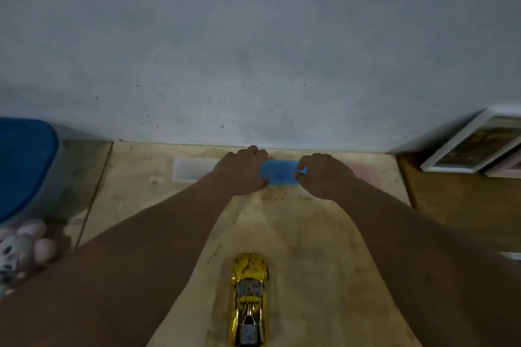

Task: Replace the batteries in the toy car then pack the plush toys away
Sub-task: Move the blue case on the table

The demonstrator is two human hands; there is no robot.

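A shiny gold toy car stands on the wooden table, close to me at the bottom centre. Far back by the wall lies a small blue plastic case. My left hand grips its left end with curled fingers. My right hand pinches its right end between thumb and fingers. A pale pink and grey plush toy lies at the left edge, partly cut off by the frame.
A translucent white case lies left of the blue one and a pinkish one right of it. A blue-lidded bin stands at far left. Framed pictures lean at the right on a darker surface. A grey wall rises behind.
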